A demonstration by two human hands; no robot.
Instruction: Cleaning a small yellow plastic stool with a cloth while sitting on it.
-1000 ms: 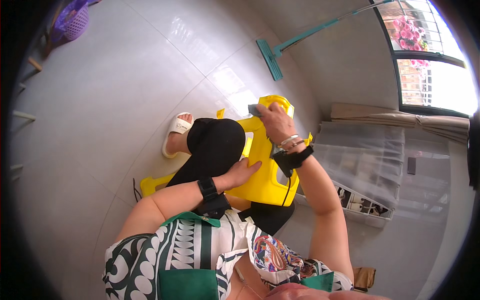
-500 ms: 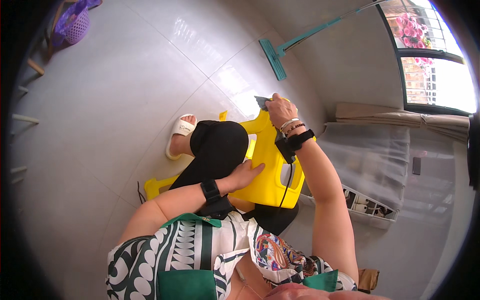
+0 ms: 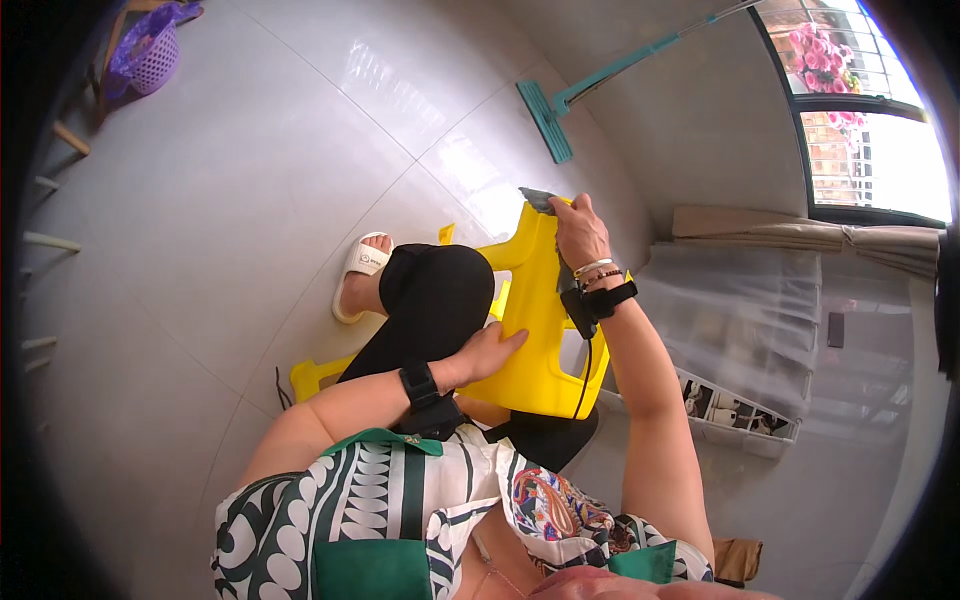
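A yellow plastic stool (image 3: pixel 510 385) lies tilted across my lap, with its legs pointing away from me. My left hand (image 3: pixel 487 352) grips it by an edge near the middle, the thumb resting on the yellow surface. A grey cloth (image 3: pixel 538 199) is bunched in my right hand (image 3: pixel 582 232), which presses it against the far end of one stool leg. Part of the cloth sticks out past the fingers and part hangs beneath the palm. My right wrist and a black wrist device cover some of the stool's side.
A teal flat mop (image 3: pixel 548 122) leans by the wall beyond the stool. On the right stands a storage box (image 3: pixel 745 440) under a translucent cover. A purple basket (image 3: pixel 155 62) is at the far left, above several chair legs. My slippered foot (image 3: pixel 365 262) rests on the tiled floor.
My right hand has shifted slightly right and nearer, sliding the cloth along the stool leg. My left hand and the stool stay nearly in place.
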